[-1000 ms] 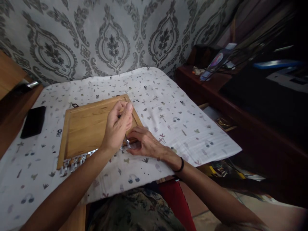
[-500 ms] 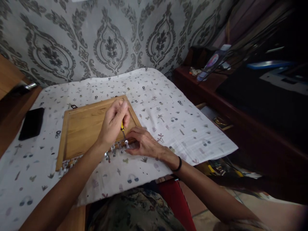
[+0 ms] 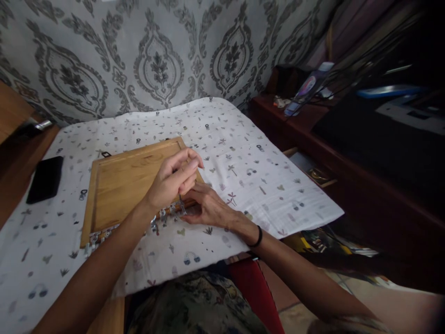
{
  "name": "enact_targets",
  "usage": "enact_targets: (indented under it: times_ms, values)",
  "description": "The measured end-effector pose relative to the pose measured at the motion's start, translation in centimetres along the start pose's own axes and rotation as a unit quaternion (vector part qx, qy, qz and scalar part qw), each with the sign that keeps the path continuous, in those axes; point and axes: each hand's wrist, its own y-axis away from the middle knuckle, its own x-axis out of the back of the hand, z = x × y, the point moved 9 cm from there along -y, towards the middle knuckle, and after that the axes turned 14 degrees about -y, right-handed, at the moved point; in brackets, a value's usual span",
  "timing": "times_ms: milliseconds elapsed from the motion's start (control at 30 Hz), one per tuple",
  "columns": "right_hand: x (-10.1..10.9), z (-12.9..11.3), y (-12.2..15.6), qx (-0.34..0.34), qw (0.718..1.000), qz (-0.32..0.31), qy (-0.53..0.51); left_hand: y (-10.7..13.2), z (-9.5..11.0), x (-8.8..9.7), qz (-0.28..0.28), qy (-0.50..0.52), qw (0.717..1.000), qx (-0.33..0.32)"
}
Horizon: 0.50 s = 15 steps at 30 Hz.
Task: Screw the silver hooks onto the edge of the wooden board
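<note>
A framed wooden board (image 3: 128, 185) lies on the cloth-covered table, with small metal hooks (image 3: 163, 217) along its near edge. My left hand (image 3: 175, 178) is curled round a small screwdriver (image 3: 181, 200). Its handle is hidden in my palm and only the shaft shows, pointing down at the rightmost hook. My right hand (image 3: 208, 204) rests at the board's near right corner, thumb and fingers pinching about that hook (image 3: 183, 211). My left forearm covers some of the hooks in the middle.
A black phone (image 3: 45, 178) lies on the patterned white cloth (image 3: 236, 153) at the left. To the right stands a dark red desk (image 3: 292, 125) with a bottle (image 3: 309, 88), cables and a part-open drawer (image 3: 313, 171). A patterned curtain (image 3: 160, 55) hangs behind.
My left hand has turned and shifted slightly right, its upper fingers now extended further, hiding the yellow screwdriver handle seen before. My right hand has stayed in place.
</note>
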Motion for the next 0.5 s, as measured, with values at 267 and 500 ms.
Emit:
enact_targets:
  times_ms: [267,500]
  values:
    - [0.0,0.2,0.2,-0.010,1.000,0.006,0.016,2.4,0.6,3.4,0.281,-0.077,0.956,-0.021]
    - [-0.1,0.1,0.1,-0.009,1.000,-0.009,-0.011,0.8,0.9,1.4,0.136,-0.030,0.990,-0.015]
